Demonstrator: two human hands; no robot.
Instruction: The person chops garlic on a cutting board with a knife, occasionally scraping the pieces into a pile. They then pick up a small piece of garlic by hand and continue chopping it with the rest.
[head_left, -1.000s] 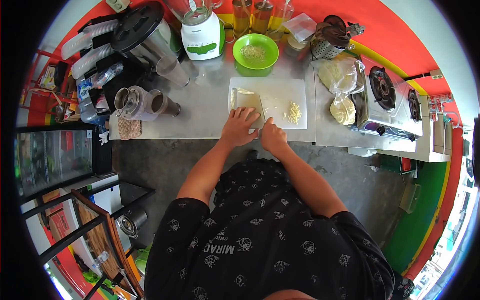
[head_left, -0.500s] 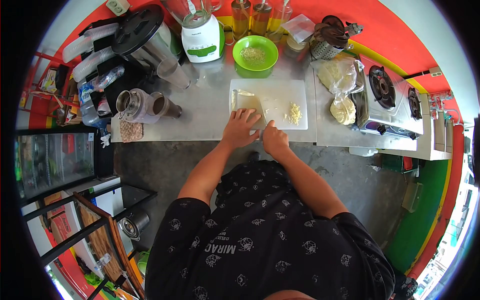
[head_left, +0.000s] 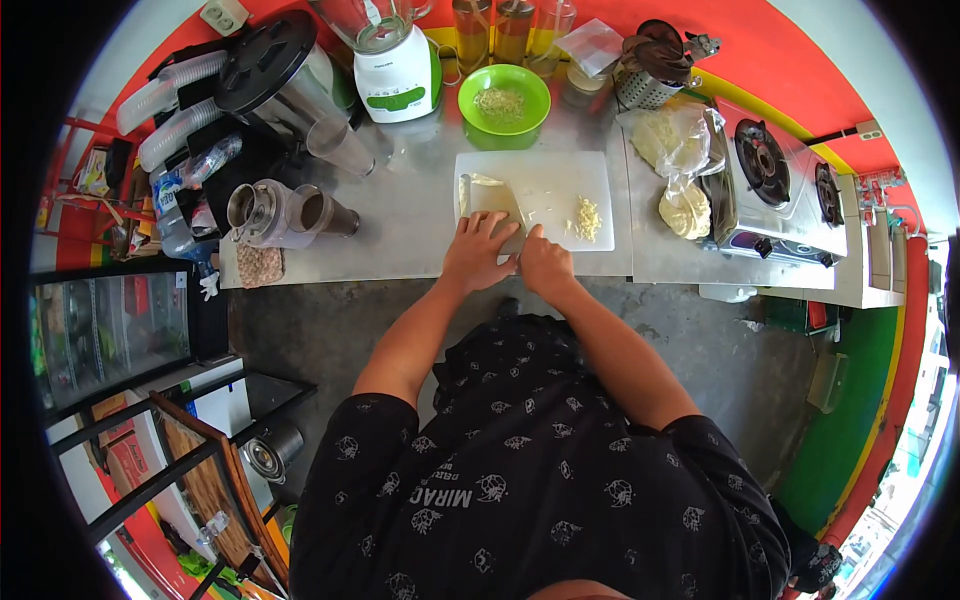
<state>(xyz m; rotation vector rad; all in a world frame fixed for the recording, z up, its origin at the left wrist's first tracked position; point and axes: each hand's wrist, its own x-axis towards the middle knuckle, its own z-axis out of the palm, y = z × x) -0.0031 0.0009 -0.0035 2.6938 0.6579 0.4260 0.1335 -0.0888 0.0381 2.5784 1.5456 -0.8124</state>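
Slightly nearer twelve o'clock than in the earlier frame, your right hand (head_left: pixel 547 268) grips the grey metal knife (head_left: pixel 517 208) over the white rectangular board (head_left: pixel 580 172). Likely stiff and sharp, it wants holding at its rear. Your left hand's (head_left: pixel 477 254) hold is hidden; soft-looking pale chopped bits (head_left: pixel 587 219) lie at two o'clock.

There are one knife (head_left: pixel 516 206), one cutting board (head_left: pixel 580 172), two burners (head_left: pixel 762 162).

White cutting board (head_left: pixel 575 178) mid-frame, chopped bits (head_left: pixel 588 218) pale yellow; above it, a lime-green bowl (head_left: pixel 536 102); upper right, a red wall (head_left: pixel 745 40); lower centre, a black shirt (head_left: pixel 545 455) scattered with white motifs.
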